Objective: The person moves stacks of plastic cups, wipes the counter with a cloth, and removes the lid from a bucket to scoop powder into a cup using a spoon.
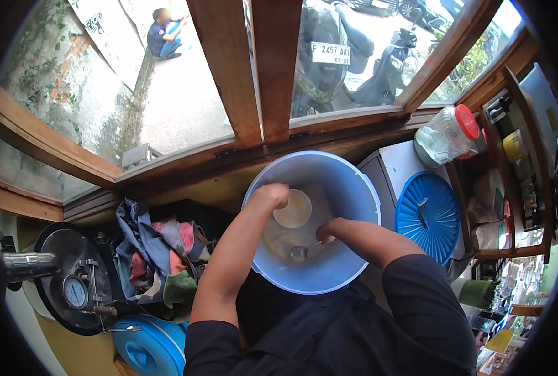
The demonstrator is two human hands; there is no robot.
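Before me stands a deep, pale blue bucket (370, 194) with a whitish powdery or grainy layer at its bottom. My left hand (278, 195) reaches inside and grips the rim of a small white bowl (292, 226), which has a pale cream-coloured content. Lower in the bucket, my right hand (328, 230) is closed around the handle of a metal spoon (299, 252). The spoon's head points left and overlaps the pale layer, just below the bowl in this view.
Windows with wooden frames (271, 75) rise behind the bucket. To the right are a blue ribbed lid (427, 216) and a red-capped jar (445, 136). Leftward hang cloths (160, 250), beside a dark pot lid with a gauge (75, 291). A person (162, 37) crouches outside near motorbikes.
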